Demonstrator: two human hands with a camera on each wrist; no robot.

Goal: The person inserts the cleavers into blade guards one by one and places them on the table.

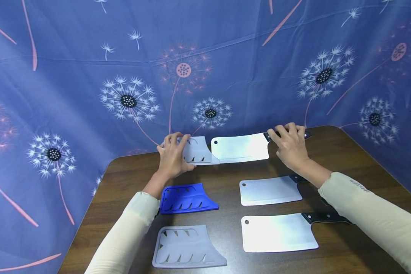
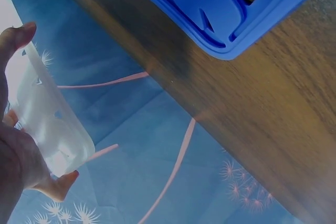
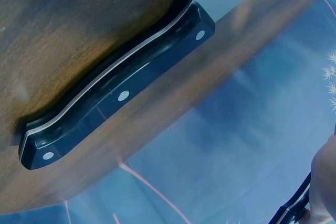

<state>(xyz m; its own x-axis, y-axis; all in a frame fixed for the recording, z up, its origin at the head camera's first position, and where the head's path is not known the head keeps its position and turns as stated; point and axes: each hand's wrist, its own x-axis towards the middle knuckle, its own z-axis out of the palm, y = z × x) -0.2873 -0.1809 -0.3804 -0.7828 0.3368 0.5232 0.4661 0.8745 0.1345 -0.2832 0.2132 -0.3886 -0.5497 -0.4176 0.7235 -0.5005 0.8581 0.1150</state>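
Observation:
At the table's back edge my left hand [image 1: 172, 156] holds a whitish translucent blade guard [image 1: 199, 150] with slots. In the left wrist view, thumb and fingers of the hand [image 2: 21, 153] grip opposite edges of this guard [image 2: 50, 114]. My right hand [image 1: 290, 146] grips the black handle of a cleaver [image 1: 241, 148], its broad blade pointing left. The guard's pointed corner overlaps the blade's lower left corner in the head view; whether they touch, I cannot tell. At the right wrist view's lower right edge, the hand [image 3: 323, 182] is around the black handle [image 3: 291, 208].
A blue blade guard [image 1: 186, 198] and another whitish guard [image 1: 188, 246] lie in front of my left hand. Two more cleavers, a smaller one [image 1: 270, 191] and a larger one [image 1: 277, 233], lie on the wooden table [image 1: 123, 179]. Behind hangs a blue dandelion-patterned cloth [image 1: 253, 87].

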